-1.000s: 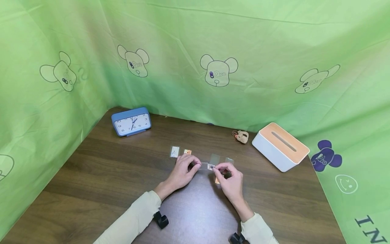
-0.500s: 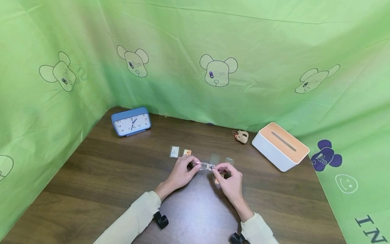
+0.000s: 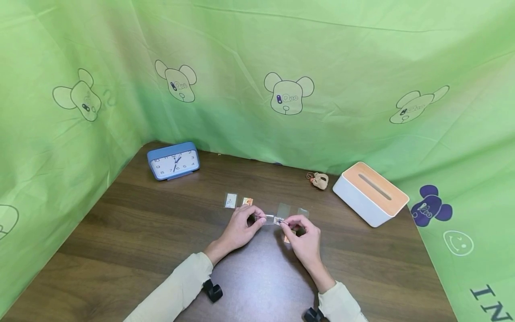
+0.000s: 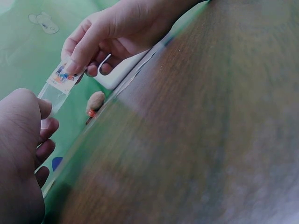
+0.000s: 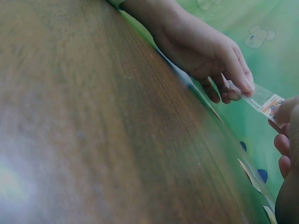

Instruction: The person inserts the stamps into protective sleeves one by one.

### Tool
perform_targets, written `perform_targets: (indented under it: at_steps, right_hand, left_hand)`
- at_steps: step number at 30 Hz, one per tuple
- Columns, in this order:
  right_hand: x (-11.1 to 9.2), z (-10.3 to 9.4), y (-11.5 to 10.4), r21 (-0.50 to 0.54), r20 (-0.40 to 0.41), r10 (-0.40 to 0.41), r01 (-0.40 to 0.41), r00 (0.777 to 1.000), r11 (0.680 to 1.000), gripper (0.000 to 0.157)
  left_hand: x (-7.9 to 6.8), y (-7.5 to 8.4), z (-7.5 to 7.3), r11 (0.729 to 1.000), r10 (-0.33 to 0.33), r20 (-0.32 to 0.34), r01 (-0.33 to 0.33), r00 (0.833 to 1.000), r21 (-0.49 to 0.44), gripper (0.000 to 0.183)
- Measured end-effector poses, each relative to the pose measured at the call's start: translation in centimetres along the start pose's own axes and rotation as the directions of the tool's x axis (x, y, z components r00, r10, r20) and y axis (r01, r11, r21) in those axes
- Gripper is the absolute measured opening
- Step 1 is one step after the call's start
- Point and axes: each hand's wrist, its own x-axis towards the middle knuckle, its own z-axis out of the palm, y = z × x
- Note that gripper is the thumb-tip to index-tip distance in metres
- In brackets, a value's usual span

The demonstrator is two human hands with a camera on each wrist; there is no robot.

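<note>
Clock stands beyond left hand, which partly hides orange card

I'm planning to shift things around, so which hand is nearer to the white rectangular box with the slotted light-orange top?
Right. In the head view, the right hand is left of and below the box; the left hand is farther left, beyond the right hand.
</note>
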Motion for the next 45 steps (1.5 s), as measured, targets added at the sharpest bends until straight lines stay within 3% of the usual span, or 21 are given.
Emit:
perform_targets:
  at_steps: [4, 9, 14, 19, 24, 33, 45]
  right_hand:
    - [0.1, 0.1, -1.1, 0.017, -0.007, 0.004, -0.004, 1.000, 1.000, 0.021]
    - [0.4, 0.0, -3.1, 0.032, -0.002, -0.013, 0.013, 1.000, 0.999, 0.020]
    - [0.4, 0.1, -3.3, 0.021, -0.005, -0.051, 0.051, 0.999, 0.998, 0.021]
    - [0.3, 0.1, -3.3, 0.023, 0.003, -0.051, 0.051, 0.999, 0.998, 0.020]
    - [0.3, 0.0, -3.5, -0.003, 0.001, -0.062, 0.062, 0.998, 0.998, 0.019]
    - [0.4, 0.0, -3.1, -0.052, 0.003, -0.141, 0.141, 0.990, 0.989, 0.021]
    - [0.2, -0.1, -1.6, -0.075, 0.011, -0.192, 0.192, 0.981, 0.978, 0.023]
  left_hand:
    - [-0.1, -0.1, 0.1, 1.000, 0.010, -0.001, -0.010, 1.000, -0.009, 0.005]
    - [0.1, 0.8, -0.3, 0.999, -0.054, 0.037, 0.054, 0.998, 0.009, 0.005]
    - [0.2, 1.1, -0.5, 0.996, -0.087, 0.063, 0.086, 0.994, 0.026, 0.004]
    - [0.2, 1.0, -0.5, 0.997, -0.073, 0.061, 0.072, 0.996, 0.012, 0.004]
    - [0.1, 0.5, -0.2, 1.000, -0.017, 0.029, 0.017, 0.999, -0.004, 0.005]
    - [-0.1, -0.1, 0.0, 0.998, 0.065, 0.012, -0.064, 0.998, -0.028, 0.005]
    - [-0.2, -1.5, 0.6, 0.998, 0.057, 0.014, -0.057, 0.998, -0.027, 0.005]
